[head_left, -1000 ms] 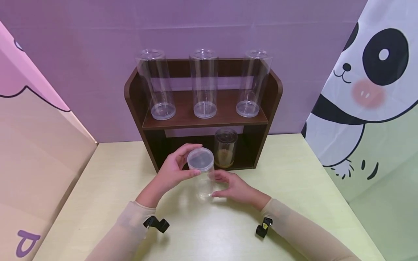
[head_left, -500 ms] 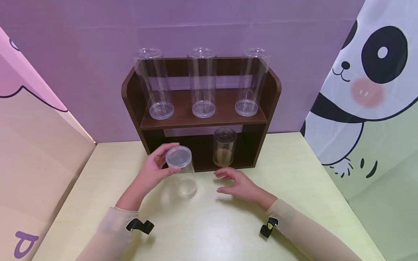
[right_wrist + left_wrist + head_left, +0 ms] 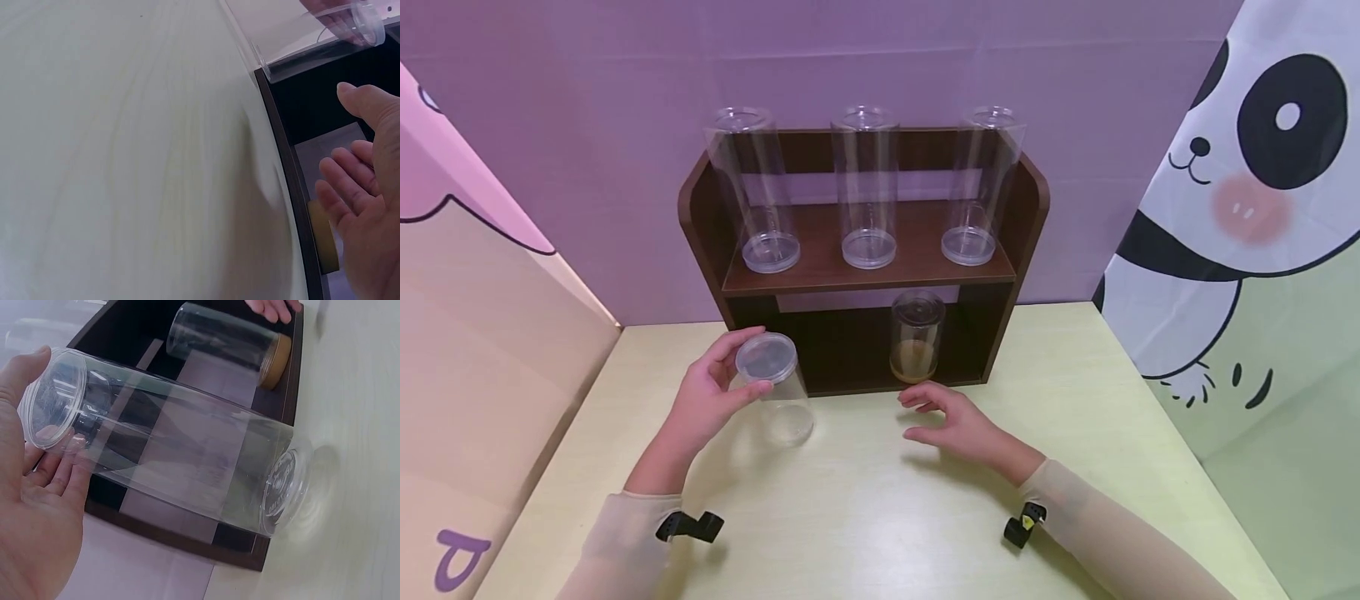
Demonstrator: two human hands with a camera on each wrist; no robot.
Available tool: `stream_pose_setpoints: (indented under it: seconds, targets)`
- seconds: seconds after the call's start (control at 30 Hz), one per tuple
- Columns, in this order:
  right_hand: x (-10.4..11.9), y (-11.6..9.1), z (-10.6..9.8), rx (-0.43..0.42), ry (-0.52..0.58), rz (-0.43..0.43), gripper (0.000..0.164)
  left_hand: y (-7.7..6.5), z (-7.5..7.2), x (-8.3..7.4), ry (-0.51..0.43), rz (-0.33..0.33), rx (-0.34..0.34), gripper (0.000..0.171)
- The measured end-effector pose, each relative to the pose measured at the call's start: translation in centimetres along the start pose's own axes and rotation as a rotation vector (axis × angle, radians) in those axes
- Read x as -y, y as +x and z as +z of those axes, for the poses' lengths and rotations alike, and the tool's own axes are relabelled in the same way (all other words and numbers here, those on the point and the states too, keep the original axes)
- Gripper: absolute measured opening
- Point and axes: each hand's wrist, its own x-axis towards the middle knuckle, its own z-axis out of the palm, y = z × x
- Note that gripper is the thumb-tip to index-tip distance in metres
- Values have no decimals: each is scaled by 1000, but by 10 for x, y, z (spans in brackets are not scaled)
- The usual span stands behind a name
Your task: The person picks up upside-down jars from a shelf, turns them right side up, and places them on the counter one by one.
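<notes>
My left hand (image 3: pixel 709 390) grips a clear plastic jar (image 3: pixel 784 408) near its lidded top, thumb on one side and fingers round the other. In the left wrist view the clear jar (image 3: pixel 187 450) spans the picture, its base close over the table. Relaxed and holding nothing, my right hand (image 3: pixel 953 423) hovers in front of the shelf's lower level. Just behind its fingertips, on that level, stands another clear jar (image 3: pixel 917 337) with a tan band at the bottom; the tan band (image 3: pixel 323 237) shows beside the hand in the right wrist view.
A dark brown two-level shelf (image 3: pixel 880 282) stands at the back of the pale table (image 3: pixel 880 517). On its upper level are three tall clear jars: left (image 3: pixel 771 250), middle (image 3: pixel 868 248) and right (image 3: pixel 968 246). A purple backdrop (image 3: pixel 610 167) hangs behind.
My left hand has carried the clear jar leftward, away from my right hand. The right hand has come off that jar and shifted slightly to the right.
</notes>
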Motion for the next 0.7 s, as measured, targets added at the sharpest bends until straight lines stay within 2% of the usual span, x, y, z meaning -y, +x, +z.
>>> stream_pose_setpoints:
  seconds: [0.33, 0.7]
  targets:
    - [2, 0, -1, -1, 3, 2, 52, -5, -10, 0, 8, -25, -44, 71]
    - [4, 0, 1, 4, -1, 8, 50, -7, -7, 7, 15, -46, -65, 72]
